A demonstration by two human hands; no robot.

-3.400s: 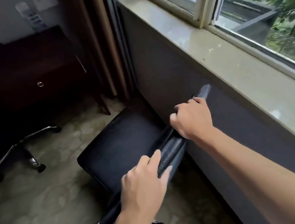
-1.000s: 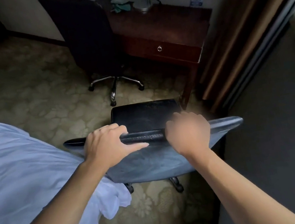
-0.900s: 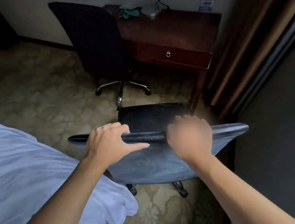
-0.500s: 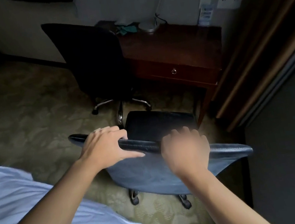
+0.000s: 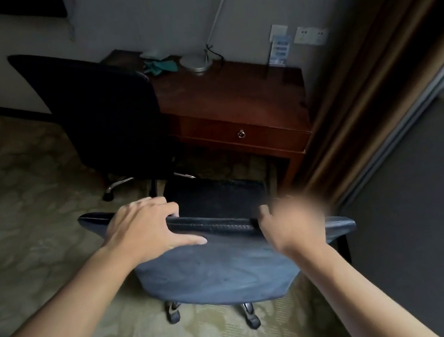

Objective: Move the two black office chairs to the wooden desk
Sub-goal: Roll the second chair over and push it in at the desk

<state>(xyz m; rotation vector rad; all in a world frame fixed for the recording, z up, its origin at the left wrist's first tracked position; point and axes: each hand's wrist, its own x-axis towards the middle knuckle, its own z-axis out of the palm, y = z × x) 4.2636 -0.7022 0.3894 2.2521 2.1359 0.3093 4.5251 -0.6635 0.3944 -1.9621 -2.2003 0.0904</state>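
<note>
Left hand [image 5: 148, 229] clamps the nearer black leather office chair's [image 5: 217, 269] backrest top; blurred right hand [image 5: 292, 219] at that edge, grip unclear; two chairs, the second black chair [image 5: 106, 117] at one dark wooden desk [image 5: 237, 107].

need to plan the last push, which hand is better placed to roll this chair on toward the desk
Left. The left hand is wrapped over the top edge of the near chair, thumb on its back. The right hand is motion-blurred and its grip can't be confirmed. The wooden desk lies straight ahead.

Right hand [image 5: 291, 223] motion-blurred
</note>
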